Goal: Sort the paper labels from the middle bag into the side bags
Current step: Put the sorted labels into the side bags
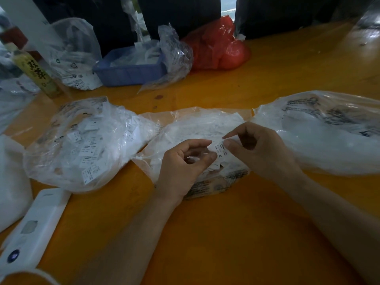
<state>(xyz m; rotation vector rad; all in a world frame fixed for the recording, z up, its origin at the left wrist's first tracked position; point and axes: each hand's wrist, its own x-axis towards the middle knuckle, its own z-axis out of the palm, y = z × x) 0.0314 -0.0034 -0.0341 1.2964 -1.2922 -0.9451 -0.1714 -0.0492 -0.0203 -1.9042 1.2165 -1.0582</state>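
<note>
Pinching an XL paper label (pixel 219 152) upright above the middle bag (pixel 185 128), the right hand (pixel 261 149) sits nearer the right side bag (pixel 329 132) than the loosely curled left hand (pixel 181 167).

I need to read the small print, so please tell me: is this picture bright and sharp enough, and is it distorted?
Head view: dim overall; the label pinched by both hands, left hand and right hand, shows "XL", finer print is blurred; the table edges bend from the wide-angle lens; the bottle at far left looks soft.
</note>
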